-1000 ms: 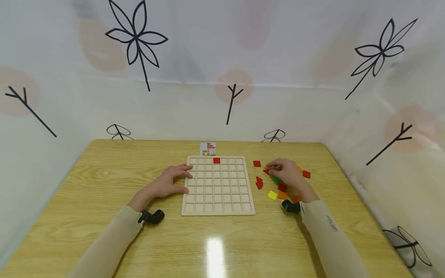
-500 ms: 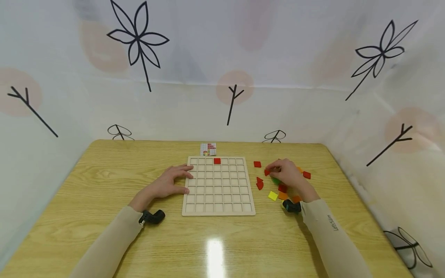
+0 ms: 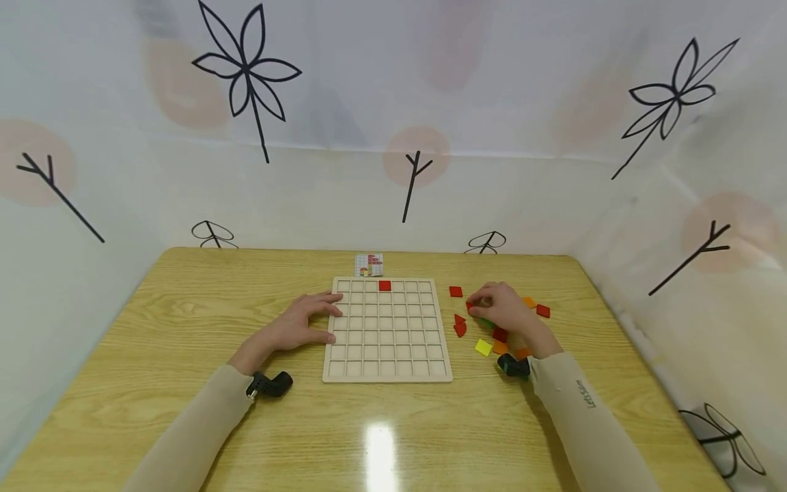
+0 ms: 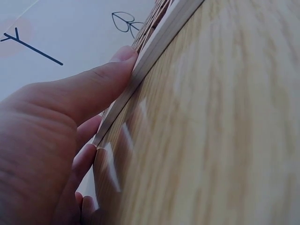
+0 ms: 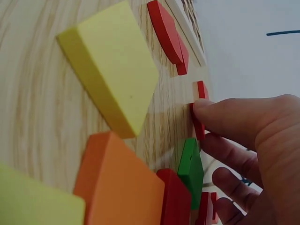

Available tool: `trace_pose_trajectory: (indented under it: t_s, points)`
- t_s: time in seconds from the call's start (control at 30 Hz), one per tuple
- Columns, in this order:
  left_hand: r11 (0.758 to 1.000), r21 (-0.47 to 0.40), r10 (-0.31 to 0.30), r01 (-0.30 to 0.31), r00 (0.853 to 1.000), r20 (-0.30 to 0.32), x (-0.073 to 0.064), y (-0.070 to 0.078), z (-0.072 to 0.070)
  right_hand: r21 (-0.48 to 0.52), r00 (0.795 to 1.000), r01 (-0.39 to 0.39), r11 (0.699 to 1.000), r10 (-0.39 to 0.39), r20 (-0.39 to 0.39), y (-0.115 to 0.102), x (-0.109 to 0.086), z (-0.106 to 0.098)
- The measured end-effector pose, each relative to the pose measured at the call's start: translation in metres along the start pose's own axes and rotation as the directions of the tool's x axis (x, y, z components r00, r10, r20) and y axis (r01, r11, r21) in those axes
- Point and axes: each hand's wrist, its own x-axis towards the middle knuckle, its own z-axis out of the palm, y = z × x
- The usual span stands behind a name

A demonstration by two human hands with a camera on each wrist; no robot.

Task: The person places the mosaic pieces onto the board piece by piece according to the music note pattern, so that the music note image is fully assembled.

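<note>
My left hand [image 3: 301, 321] rests at the left edge of a pale wooden grid board [image 3: 379, 370], thumb and fingertips on its rim, fingers fairly straight. One red square tile [image 3: 384, 285] sits in a top-row cell of that board. To the board's right, my right hand [image 3: 504, 307] pinches a red tile [image 5: 197, 123] between thumb and index finger, low over the table. Its full shape is hidden by the fingers. Beside this hand lie a green tile [image 5: 191, 161], a dark red tile [image 3: 501, 335] and a yellow tile [image 3: 483, 347].
A small printed pattern card [image 3: 369, 265] lies behind the board. More loose tiles surround the right hand: a red square [image 3: 456, 292], a rounded red tile [image 3: 460, 330], a red triangle [image 3: 458, 319] and an orange tile [image 3: 501, 348]. Patterned cloth [image 3: 320, 198] stands behind the table.
The right hand has shifted slightly left and toward the person, and its thumb and index finger now pinch the red tile. The left hand stays at the board's edge.
</note>
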Motion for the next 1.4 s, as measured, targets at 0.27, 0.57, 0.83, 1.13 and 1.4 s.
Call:
trace_pose_trajectory:
  t_s: [0.27,0.57,0.83,1.13,1.4]
  points:
    - [1.0,-0.004,0.019,-0.019,1.0,-0.002,0.0,0.001,0.0,0.042,0.999,-0.049,0.998,0.049,-0.001,0.001,0.003,0.003]
    - [1.0,-0.012,0.001,-0.001,1.0,0.011,0.001,0.001,-0.002,0.095,0.998,-0.058,0.994,0.058,0.009,-0.001,0.004,0.005]
    - [1.0,-0.005,0.011,-0.011,1.0,0.002,0.001,-0.002,0.0,0.062,0.998,-0.011,0.998,0.007,0.059,-0.011,0.006,0.003]
    - [1.0,0.002,0.007,-0.007,1.0,0.003,0.0,-0.001,0.0,0.101,0.999,-0.041,0.994,0.038,0.033,-0.019,0.008,0.005]
    - [1.0,-0.005,0.003,-0.003,1.0,0.007,0.0,0.0,0.0,0.164,0.995,-0.054,0.985,0.066,-0.069,-0.04,0.024,0.011]
